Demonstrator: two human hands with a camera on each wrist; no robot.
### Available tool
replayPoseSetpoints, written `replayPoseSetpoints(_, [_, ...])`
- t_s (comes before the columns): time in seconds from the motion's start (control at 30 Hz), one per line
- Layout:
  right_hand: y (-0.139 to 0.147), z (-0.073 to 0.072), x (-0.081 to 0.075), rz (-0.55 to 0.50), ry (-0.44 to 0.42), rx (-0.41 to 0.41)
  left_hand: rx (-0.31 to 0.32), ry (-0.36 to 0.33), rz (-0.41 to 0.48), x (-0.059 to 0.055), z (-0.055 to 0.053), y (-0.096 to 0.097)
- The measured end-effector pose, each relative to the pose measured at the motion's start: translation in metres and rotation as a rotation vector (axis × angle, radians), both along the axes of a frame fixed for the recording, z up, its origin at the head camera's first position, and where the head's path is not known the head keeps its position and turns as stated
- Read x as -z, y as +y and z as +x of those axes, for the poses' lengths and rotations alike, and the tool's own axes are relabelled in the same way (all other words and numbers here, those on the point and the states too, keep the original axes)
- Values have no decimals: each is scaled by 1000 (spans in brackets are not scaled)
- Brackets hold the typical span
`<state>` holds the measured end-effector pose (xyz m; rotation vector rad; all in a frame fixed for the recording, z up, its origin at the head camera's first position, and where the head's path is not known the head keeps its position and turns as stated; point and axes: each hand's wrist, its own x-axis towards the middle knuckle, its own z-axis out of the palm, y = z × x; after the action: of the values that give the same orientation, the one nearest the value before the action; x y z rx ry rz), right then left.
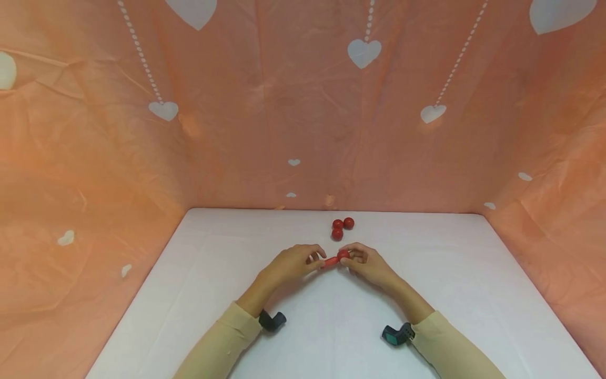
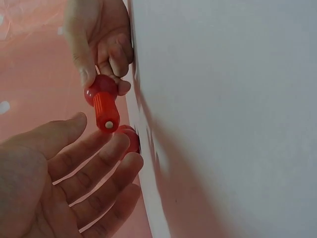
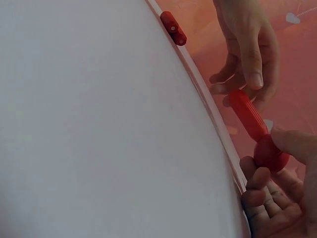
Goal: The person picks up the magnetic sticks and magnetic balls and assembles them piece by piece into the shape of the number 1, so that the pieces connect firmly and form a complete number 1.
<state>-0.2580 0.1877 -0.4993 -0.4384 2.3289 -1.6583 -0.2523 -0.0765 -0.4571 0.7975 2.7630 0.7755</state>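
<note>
My right hand pinches a red ball between thumb and fingers. A ridged red rod extends from the ball toward my left hand. The rod's free end shows a small pale round tip in the left wrist view. In that view the left fingers are spread and gently bent, with thumb and fingertips close around the rod's end but apart from it. Both hands are low over the white table. Just beyond them lie three loose red balls, one nearest the hands and another at the right.
Two red rods lie together on the table in the right wrist view. The white table meets an orange cloth backdrop with pale hearts at its far edge, and similar cloth rises at both sides.
</note>
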Motion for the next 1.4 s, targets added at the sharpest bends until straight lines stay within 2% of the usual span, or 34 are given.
replayPoseSetpoints(0.2, [2,0,1,6,-20,16,-19,-9,3,-5,-4,0])
replayPoseSetpoints(0.57, [9,-4,0,11,-41,-5,-21,52,-4,-20,-26,14])
replayPoseSetpoints(0.77, [15,-2,-3,27,-58,-23,-15,90,-52,-20,-36,21])
replayPoseSetpoints(0.93, [16,-2,-2,20,-83,-17,-25,89,-61,-17,-47,25])
replayPoseSetpoints(1.13, [16,-5,2,20,-63,-31,-55,43,-74,-12,-59,29])
replayPoseSetpoints(1.4, [15,-4,-1,7,-67,-51,-57,14,-66,-11,-67,38])
